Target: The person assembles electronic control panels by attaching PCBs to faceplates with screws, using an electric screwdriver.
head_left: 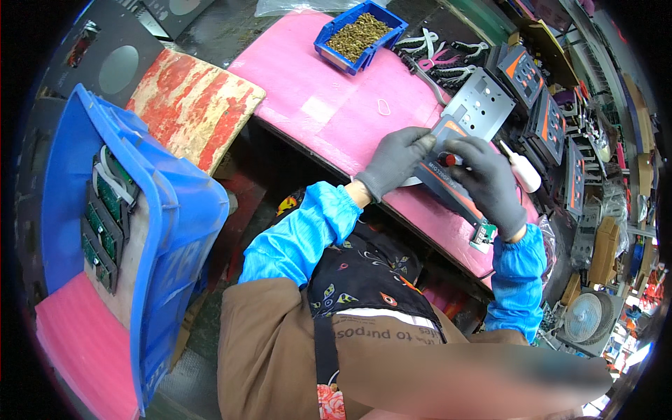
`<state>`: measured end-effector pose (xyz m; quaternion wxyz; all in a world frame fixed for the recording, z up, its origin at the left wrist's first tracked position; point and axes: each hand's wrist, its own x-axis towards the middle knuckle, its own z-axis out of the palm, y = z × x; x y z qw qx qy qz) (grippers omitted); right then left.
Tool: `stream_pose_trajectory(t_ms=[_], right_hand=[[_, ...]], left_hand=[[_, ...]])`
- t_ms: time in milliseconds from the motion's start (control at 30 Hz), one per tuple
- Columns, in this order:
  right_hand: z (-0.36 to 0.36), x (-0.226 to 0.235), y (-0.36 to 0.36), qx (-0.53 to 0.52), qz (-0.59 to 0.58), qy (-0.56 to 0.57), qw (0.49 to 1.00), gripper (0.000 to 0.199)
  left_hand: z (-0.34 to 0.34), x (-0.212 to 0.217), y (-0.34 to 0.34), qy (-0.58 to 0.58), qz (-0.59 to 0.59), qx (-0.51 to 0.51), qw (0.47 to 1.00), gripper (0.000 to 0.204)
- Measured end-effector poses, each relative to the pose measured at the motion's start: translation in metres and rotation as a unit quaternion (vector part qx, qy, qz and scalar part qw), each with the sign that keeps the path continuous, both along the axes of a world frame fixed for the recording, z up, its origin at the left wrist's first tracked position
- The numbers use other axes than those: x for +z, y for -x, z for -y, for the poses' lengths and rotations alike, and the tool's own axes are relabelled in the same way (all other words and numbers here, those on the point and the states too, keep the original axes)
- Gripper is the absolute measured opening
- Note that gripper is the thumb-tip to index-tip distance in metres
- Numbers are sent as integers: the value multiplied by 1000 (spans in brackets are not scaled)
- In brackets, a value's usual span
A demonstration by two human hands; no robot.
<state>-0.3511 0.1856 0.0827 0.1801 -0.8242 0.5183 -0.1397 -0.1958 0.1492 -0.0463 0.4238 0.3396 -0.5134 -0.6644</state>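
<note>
Both of my hands wear grey gloves and blue sleeve covers. My left hand (396, 159) grips the upper end of a dark grey front panel (442, 183) with orange markings, which lies on the pink-covered table (336, 105). My right hand (490, 183) rests on the same panel, its fingers closed around a small red knob (451, 159). A small green circuit board (483, 235) sticks out at the panel's lower end, below my right wrist.
A grey perforated metal plate (483, 103) lies just beyond the panel, a white squeeze bottle (523, 170) to its right. A blue bin of brass screws (358, 33) stands at the far table edge. Finished panels are stacked at right. A big blue crate (168, 210) with circuit boards stands at left.
</note>
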Motion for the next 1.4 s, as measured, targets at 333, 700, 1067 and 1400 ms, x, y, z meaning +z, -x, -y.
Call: stream_pose_trajectory(t_ms=[333, 700, 1067, 1400], right_hand=[[-62, 1, 29, -237, 74, 302, 920, 25], [-115, -45, 2, -151, 332, 509, 779, 25], [-117, -86, -49, -61, 485, 264, 832, 27], [-124, -109, -58, -127, 506, 105, 847, 32]], left_hand=[[-6, 8, 17, -39, -155, -68, 985, 41], [-93, 150, -135, 417, 101, 221, 876, 48], [-230, 254, -334, 307, 739, 414, 434, 23], [-280, 183, -497, 3, 898, 280, 340, 8]])
